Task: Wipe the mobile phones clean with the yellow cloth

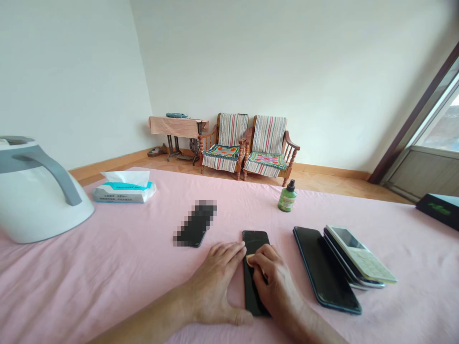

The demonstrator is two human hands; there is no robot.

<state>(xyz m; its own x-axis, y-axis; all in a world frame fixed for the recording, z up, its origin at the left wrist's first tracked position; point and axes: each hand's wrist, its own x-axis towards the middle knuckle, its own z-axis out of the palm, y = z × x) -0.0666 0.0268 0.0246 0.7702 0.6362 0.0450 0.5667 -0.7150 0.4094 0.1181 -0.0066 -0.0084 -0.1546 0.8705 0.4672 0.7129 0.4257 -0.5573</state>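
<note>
A black phone [255, 237] lies flat on the pink cloth in front of me. My left hand [217, 282] is at its left edge, fingertips and thumb touching the side, the fingers stretched out with nothing in them. Bent over the screen, my right hand [272, 279] presses a small yellowish piece of cloth or pad [249, 260] against the glass. Most of that piece is hidden under the fingers. To the right lie a larger dark phone [324, 272] and a stack of phones with a white keypad phone [362, 255] on top.
Another black phone [197, 224], partly pixelated, lies farther left. Behind are a green spray bottle [287, 198] and a tissue pack [124, 192]. A white kettle [43, 200] stands far left, a black box [439, 210] far right. Two chairs [268, 136] stand beyond the pink-covered surface [125, 267].
</note>
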